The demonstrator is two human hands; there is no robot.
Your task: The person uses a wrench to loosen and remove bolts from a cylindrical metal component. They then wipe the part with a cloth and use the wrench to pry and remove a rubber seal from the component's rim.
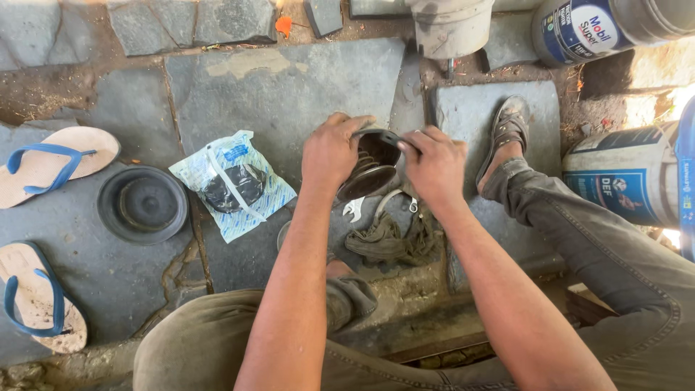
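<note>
- The left hand [331,150] and the right hand [434,163] both grip a black ribbed rubber boot with a round rim [371,168], fingers clamped on its upper edge, above the grey stone-slab floor [289,87].
- Just below the boot lie a crumpled olive rag [387,242] and a silvery metal spanner [355,209].
- To the left rest a clear plastic packet with blue print holding a dark part [233,184] and a round black rubber disc [142,204].
- Two tan flip-flops with blue straps [51,163] lie at the far left.
</note>
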